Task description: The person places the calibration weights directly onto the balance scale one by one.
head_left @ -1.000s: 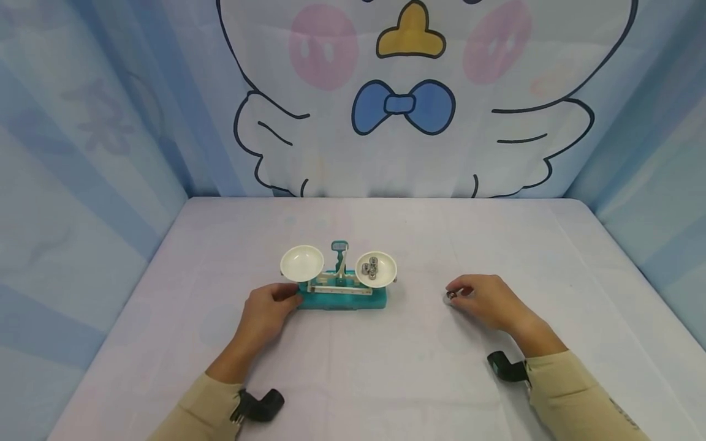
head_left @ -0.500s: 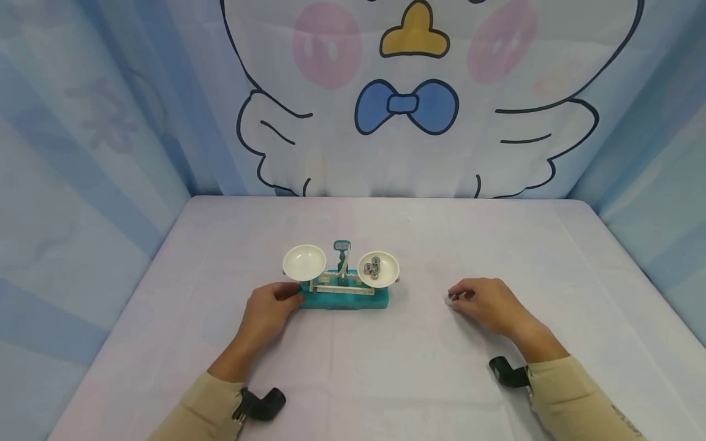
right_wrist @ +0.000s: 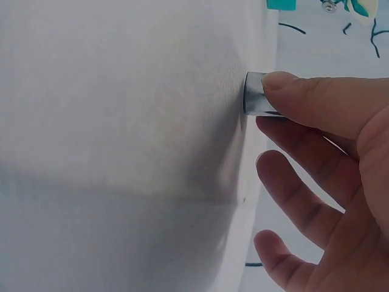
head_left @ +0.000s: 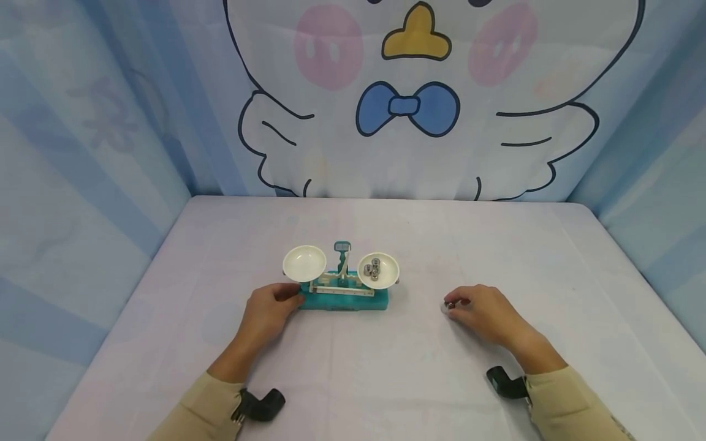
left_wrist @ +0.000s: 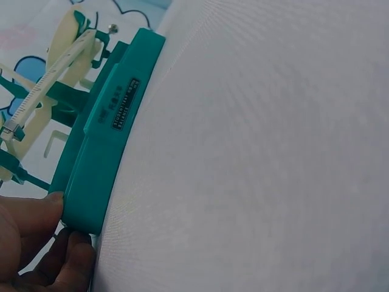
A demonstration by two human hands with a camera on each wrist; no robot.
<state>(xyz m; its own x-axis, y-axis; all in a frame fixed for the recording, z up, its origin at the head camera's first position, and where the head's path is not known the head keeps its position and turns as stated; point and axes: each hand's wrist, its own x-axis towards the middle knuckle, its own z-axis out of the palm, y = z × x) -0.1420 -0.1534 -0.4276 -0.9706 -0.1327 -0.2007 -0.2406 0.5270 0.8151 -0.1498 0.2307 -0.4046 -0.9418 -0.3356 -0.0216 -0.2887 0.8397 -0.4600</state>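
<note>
A teal balance scale (head_left: 344, 300) with two cream pans stands mid-table. My left hand (head_left: 268, 313) pinches the left end of its base, thumb (left_wrist: 36, 213) on one face and fingers curled at the end. The left pan (head_left: 304, 263) is bare; the right pan (head_left: 388, 278) bears several small metal weights (head_left: 375, 269). To the right of the scale, my right hand (head_left: 485, 315) pinches a shiny cylindrical metal weight (right_wrist: 254, 96) between thumb and index finger, right at the tabletop. Its other fingers are spread loosely, and the fingertips hide part of the weight.
A pale cloth covers the table (head_left: 386, 380). Behind it hangs a curtain (head_left: 408, 159) with a cartoon print, and blue curtains (head_left: 83, 214) flank both sides. A dark wrist camera (head_left: 263, 405) sticks out from each sleeve.
My right hand has shifted slightly towards me with the metal weight still pinched. The left hand keeps its hold on the balance scale, and the weights in the pan stay put.
</note>
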